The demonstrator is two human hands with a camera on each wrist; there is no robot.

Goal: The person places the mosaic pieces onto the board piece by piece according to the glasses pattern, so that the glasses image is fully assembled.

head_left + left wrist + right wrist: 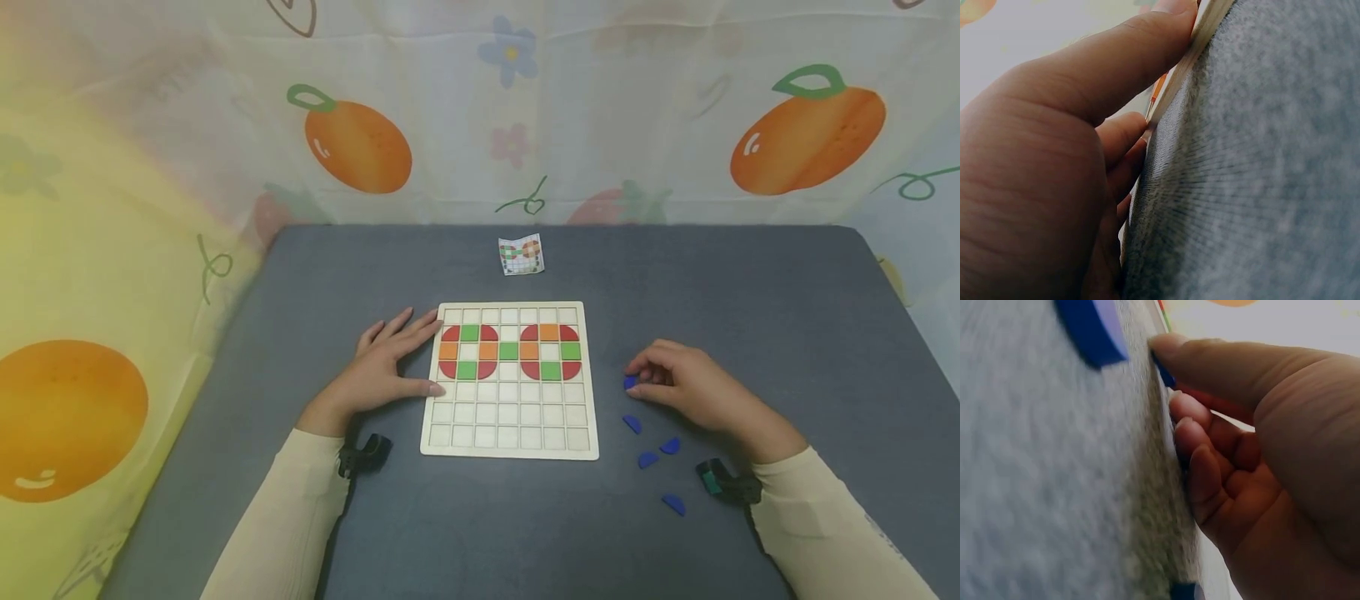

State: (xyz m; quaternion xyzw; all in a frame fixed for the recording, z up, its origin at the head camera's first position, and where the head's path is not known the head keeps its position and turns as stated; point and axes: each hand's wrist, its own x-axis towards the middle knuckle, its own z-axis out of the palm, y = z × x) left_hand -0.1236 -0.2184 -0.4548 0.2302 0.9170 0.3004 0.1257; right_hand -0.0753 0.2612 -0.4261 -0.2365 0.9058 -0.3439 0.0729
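Note:
In the head view a pale wooden grid board (507,414) lies mid-table, with red quarter-rounds and green and orange squares set in its upper rows. My left hand (382,371) rests at the board's left edge, fingers extended and thumb on the rim. The left wrist view shows that thumb (1141,47) against the board's side. To the right of the board, my right hand (693,383) pinches a blue piece (630,382) between thumb and fingers, low over the table. In the right wrist view the blue piece (1164,374) is mostly hidden behind the thumb.
Several blue half-round pieces lie near the right hand, among them one blue half-round (632,424) closest to the board and another (674,504) nearer the front. A small printed pattern card (521,255) lies behind the board. A fruit-patterned curtain (450,83) hangs behind the grey table (375,258).

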